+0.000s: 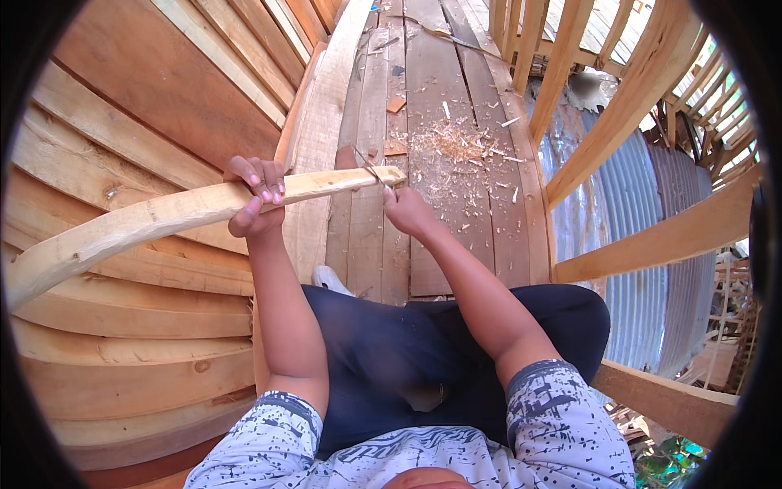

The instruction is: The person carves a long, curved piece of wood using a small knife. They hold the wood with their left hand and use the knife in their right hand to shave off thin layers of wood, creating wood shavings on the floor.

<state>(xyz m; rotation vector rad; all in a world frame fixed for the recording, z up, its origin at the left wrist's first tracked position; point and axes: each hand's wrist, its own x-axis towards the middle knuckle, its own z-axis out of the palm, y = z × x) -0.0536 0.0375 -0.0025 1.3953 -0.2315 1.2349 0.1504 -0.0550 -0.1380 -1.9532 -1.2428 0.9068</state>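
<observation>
A long, pale, curved piece of wood [147, 226] crosses in front of me, running from the left edge to a narrow end near the middle. My left hand [259, 196] is closed around it partway along, fingers over the top and thumb below. Close to the narrow end, my right hand [409, 212] is closed on a knife, whose thin dark blade [371, 166] lies across the wood. The handle is mostly hidden in my fingers. Whether the edge is cutting into the wood cannot be made out.
Wood shavings [464, 147] lie scattered over the plank floor [440, 261] ahead. A wall of overlapping boards [147, 314] rises at left. Slanted wooden rails [627, 102] stand at right, with corrugated metal sheets [635, 244] beyond. My dark-trousered legs [383, 350] are folded below my arms.
</observation>
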